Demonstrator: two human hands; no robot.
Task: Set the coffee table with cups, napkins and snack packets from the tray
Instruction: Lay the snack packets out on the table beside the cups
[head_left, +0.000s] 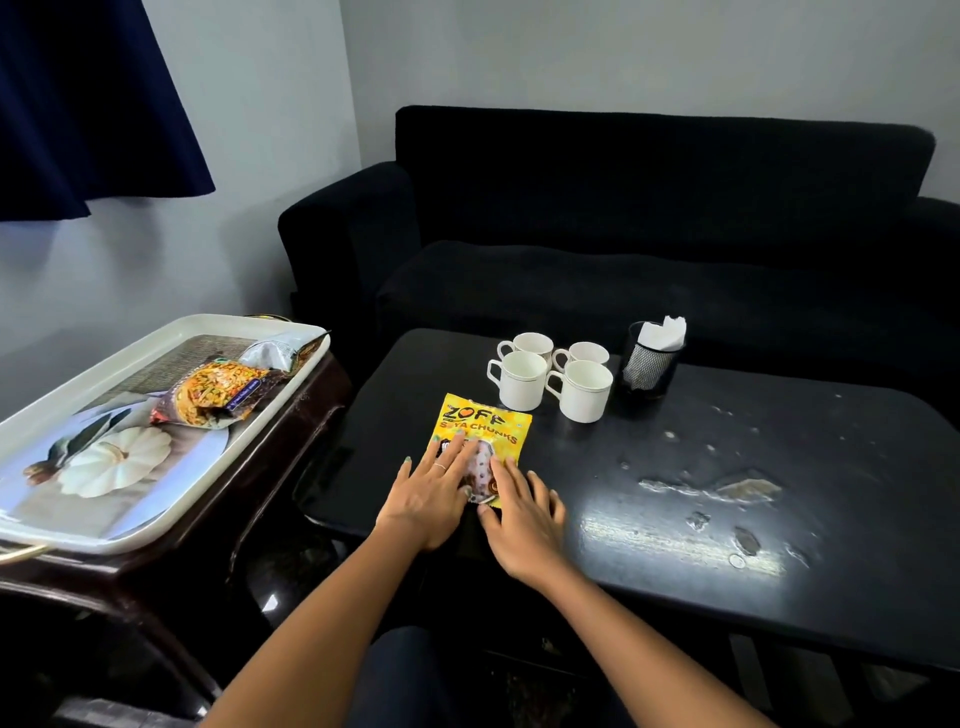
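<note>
Fingers (457, 457) of my left hand (428, 491) and my right hand (522, 519) lie straight and spread, pressing the yellow packet (485, 428) flat on the counter (727, 493). Its long axis runs away from me, top toward the cups (550, 376). A careless shove could knock them. I judge two packets (218, 392) remain on the tray (31, 421).

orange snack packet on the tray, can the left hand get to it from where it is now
Probably yes: the left hand rests flat on the yellow packet, and nothing stands between it and the orange snack packet lying uncovered on the tray.
</note>
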